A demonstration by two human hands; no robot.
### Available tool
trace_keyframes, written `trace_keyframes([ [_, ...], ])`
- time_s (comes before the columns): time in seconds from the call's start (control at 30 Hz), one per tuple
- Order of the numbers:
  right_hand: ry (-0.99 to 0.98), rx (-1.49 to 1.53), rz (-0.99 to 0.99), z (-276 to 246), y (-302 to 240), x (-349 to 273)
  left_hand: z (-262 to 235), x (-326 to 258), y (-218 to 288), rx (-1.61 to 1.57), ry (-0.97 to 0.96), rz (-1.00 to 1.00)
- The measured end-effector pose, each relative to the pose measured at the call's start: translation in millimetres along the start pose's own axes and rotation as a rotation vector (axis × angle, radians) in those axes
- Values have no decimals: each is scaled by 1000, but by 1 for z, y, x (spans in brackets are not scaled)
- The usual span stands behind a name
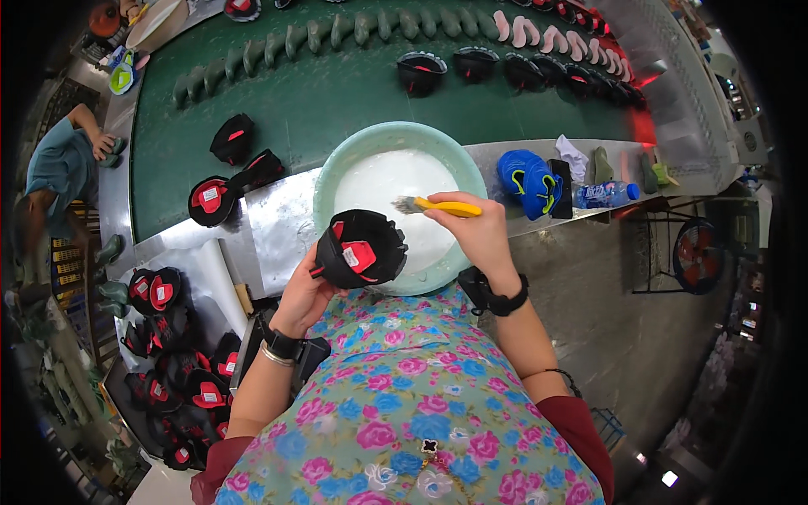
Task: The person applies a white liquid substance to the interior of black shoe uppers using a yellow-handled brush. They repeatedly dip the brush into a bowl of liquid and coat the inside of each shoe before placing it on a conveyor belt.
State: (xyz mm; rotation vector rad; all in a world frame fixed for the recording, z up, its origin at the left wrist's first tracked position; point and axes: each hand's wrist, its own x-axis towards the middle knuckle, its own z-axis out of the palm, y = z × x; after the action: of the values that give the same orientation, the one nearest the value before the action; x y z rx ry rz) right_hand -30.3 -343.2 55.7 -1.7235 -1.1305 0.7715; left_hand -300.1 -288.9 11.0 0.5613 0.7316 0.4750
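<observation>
My left hand (300,296) holds a black shoe upper with a red inner patch (360,249), its opening turned up toward me. My right hand (474,229) grips a yellow-handled brush (439,206), whose bristles point left over a pale green basin (333,171) filled with white liquid. The shoe upper hangs over the basin's near rim. Both wrists wear dark bands.
A green conveyor belt (320,101) carries more black uppers and a row of green shoe lasts. A pile of black-and-red uppers (172,353) lies at my left. Blue shoes (528,179), a dark phone, a cloth and a water bottle (604,194) sit on the metal ledge at right. Another person (63,168) works at far left.
</observation>
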Motion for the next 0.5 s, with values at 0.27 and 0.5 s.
trace_keyframes([
  [0.27, -4, 62, -24, 1, -18, 1, 10, 19, -1, 42, -40, -11],
  [0.5, -60, -18, 260, -10, -25, -19, 17, 31, 4, 235, 29, 262],
])
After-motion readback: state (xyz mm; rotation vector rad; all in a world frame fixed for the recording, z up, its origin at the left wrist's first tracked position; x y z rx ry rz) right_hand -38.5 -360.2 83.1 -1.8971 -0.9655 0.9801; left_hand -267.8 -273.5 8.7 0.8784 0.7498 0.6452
